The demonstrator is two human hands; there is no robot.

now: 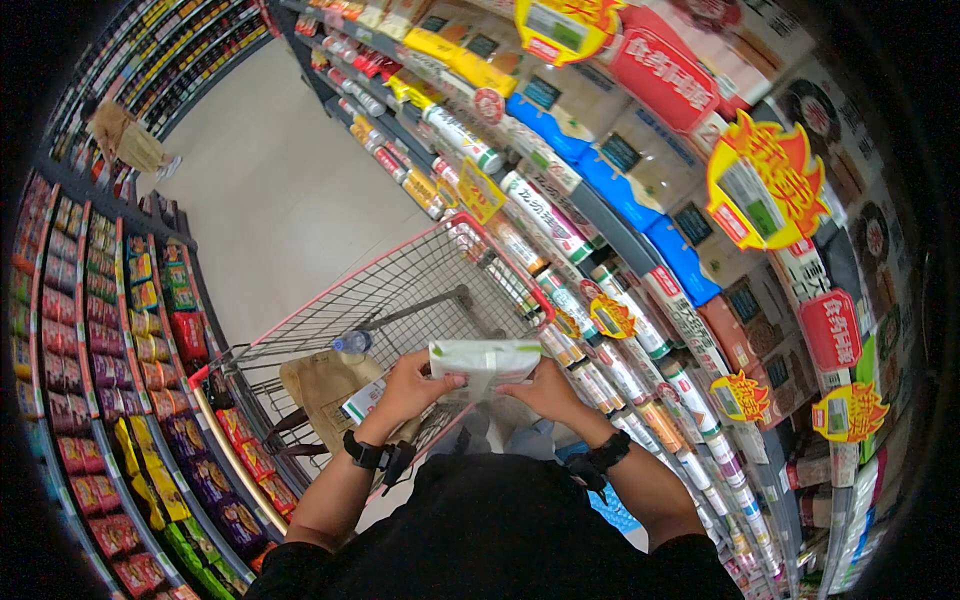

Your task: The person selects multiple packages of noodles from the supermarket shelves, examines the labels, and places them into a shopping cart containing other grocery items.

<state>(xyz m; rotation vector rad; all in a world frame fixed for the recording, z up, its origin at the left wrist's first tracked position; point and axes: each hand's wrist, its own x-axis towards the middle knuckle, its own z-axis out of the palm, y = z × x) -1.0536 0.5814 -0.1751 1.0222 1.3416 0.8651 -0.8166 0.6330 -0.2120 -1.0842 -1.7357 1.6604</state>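
A white package with green corners (486, 357) is held between both hands in front of my body. My left hand (411, 386) grips its left end, the thumb on the near face. At its right end my right hand (546, 390) holds it in the same manner. Below and beyond the hands stands a metal wire shopping cart with a red rim (337, 279). In the cart lie a brown bag (319, 386), a clear bottle with a blue cap (352, 343) and, partly behind my left wrist, a white printed package (364, 399).
Shelves of cylindrical packs (547, 216) and boxed goods with flame-shaped price signs (766, 180) rise close on the right. Shelves of bagged noodles (105, 322) line the left. A person (126, 139) bends by the far left shelves. Grey floor (277, 172) lies beyond the cart.
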